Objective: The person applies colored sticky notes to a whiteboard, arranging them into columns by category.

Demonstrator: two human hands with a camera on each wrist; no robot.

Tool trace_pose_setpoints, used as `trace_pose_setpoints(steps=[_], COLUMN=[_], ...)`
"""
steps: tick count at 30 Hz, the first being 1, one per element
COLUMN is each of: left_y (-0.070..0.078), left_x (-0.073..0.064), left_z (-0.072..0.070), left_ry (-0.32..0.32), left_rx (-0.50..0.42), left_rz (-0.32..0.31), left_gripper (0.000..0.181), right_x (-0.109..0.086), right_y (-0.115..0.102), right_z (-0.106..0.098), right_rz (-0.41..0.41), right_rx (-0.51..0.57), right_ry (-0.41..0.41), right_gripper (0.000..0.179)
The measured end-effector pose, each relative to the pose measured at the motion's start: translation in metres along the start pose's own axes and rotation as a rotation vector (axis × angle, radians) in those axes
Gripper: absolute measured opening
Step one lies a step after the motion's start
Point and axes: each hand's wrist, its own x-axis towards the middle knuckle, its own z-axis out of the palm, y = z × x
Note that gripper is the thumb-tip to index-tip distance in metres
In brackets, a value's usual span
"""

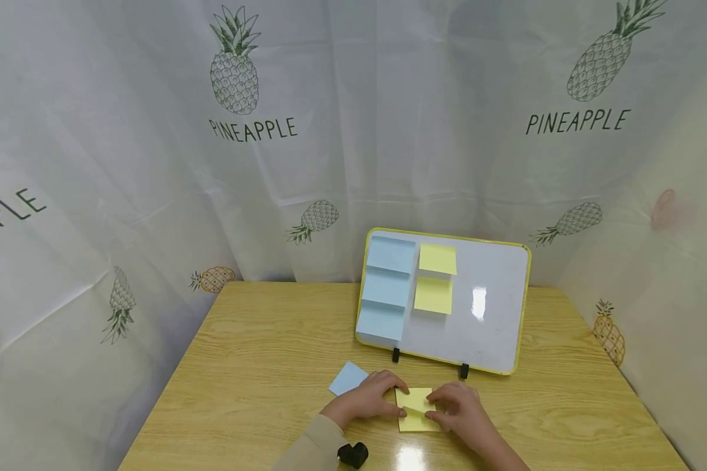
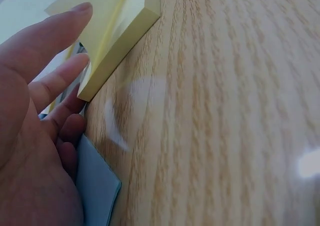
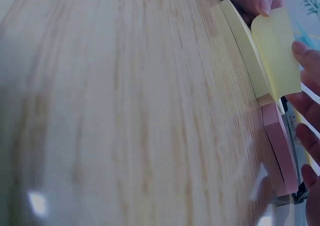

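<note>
A yellow sticky note pad (image 1: 415, 424) lies on the table, its top sheet (image 3: 277, 51) lifted and bent up. My left hand (image 1: 374, 398) grips the pad's left side, thumb at the lifted sheet and fingers by the pad's edge. From the other side my right hand (image 1: 459, 413) pinches the sheet near its right edge, though its index fingertip is partly hidden. A blue sticky note pad (image 1: 349, 378) lies beside the left hand. In the right wrist view a pink sticky note pad (image 3: 280, 151) lies beyond the yellow one, under the right fingers.
Behind the hands a whiteboard (image 1: 489, 288) with a yellow frame leans back on black feet (image 1: 464, 371). Blue notes (image 1: 385, 288) form its left column, and two yellow notes (image 1: 433, 296) hang beside them. A pineapple-print curtain (image 1: 359, 131) surrounds the wooden table (image 1: 259, 366).
</note>
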Motion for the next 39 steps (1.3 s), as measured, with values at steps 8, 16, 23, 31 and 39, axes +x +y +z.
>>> trace_pose_setpoints(steps=[8,16,23,31,39], left_y=[-0.003,-0.002,0.0,0.007,0.012], left_x=[0.003,0.002,0.002,0.002,0.001], left_z=[0.001,0.003,0.003,0.003,0.005], left_ry=[-0.006,0.003,0.015,0.063,0.068], left_rx=[-0.044,-0.059,-0.015,0.098,0.156], left_rz=[-0.012,-0.046,-0.066,-0.054,-0.078], left_gripper=[0.03,0.042,0.047,0.045,0.046], right_x=[-0.003,0.002,0.007,0.009,0.012], right_y=[-0.004,-0.003,-0.008,-0.007,-0.005], right_z=[-0.004,-0.007,-0.004,0.002,0.006], right_rz=[0.104,0.292,0.519,0.606,0.588], right_rx=[0.094,0.225,0.305,0.361,0.386], right_ry=[-0.039,-0.105,-0.011,0.084,0.155], right_gripper=[0.026,0.02,0.02,0.021,0.018])
